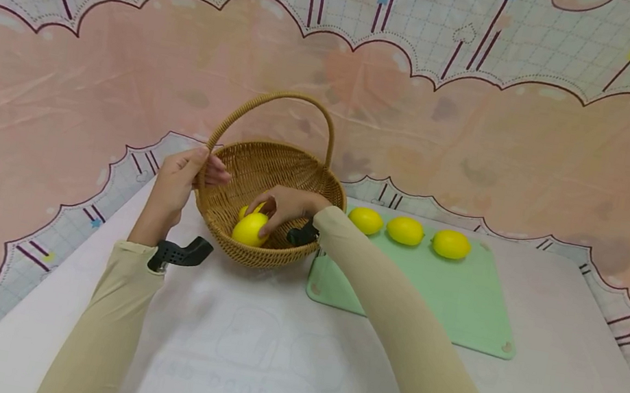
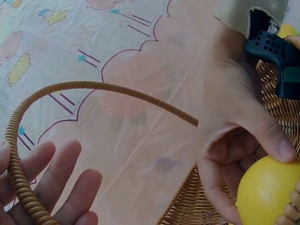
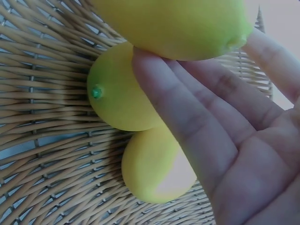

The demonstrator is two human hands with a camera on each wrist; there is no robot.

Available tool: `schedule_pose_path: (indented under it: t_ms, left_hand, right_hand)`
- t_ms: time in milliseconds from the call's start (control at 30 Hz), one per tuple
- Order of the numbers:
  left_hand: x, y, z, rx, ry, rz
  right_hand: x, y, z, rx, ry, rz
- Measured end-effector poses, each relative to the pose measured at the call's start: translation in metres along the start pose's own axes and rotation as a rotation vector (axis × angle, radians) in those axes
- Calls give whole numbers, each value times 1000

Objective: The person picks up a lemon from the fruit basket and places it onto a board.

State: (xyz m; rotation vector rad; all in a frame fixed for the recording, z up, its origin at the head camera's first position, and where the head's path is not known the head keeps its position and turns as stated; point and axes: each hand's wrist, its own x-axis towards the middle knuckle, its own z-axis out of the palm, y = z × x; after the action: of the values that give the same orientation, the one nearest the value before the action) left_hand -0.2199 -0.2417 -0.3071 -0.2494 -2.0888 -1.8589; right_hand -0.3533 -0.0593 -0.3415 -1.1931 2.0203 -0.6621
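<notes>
A brown wicker basket (image 1: 277, 161) stands near the back of the table, its arched handle (image 2: 108, 86) raised. The left hand (image 1: 175, 181) holds the handle low on its left side, thumb on one side and fingers on the other. Inside the basket, the right hand (image 1: 292, 209) grips a yellow lemon (image 1: 249, 230) between thumb and fingers. Under that one, the right wrist view shows a lemon (image 3: 117, 93) with a green tip and another lemon (image 3: 154, 168), touching each other on the woven bottom.
Right of the basket lies a light green cutting board (image 1: 424, 291). Along its back part sit three lemons: a left lemon (image 1: 365, 220), a middle lemon (image 1: 406, 230) and a right lemon (image 1: 451, 244). The white tabletop (image 1: 239, 351) meets a patterned cloth behind.
</notes>
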Motion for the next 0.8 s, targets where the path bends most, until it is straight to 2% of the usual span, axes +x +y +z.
schedule_pose_path:
  t_ms: [200,400,600,800]
  left_hand:
    - [0,-1,-3,-3,-8,-19]
    - [0,-1,-5,10,-7,-28]
    - [-1,-2,-6,-2,-1,-23]
    - [-2,-4,-5,-21,22,-18]
  right_hand:
    - [-3,-4,-6,22,65,-22]
    - [-10,-11,-17,58,133,-87]
    - [-25,-20,-26,110,226,-136]
    - [-50,-22,-27,142,341,-168]
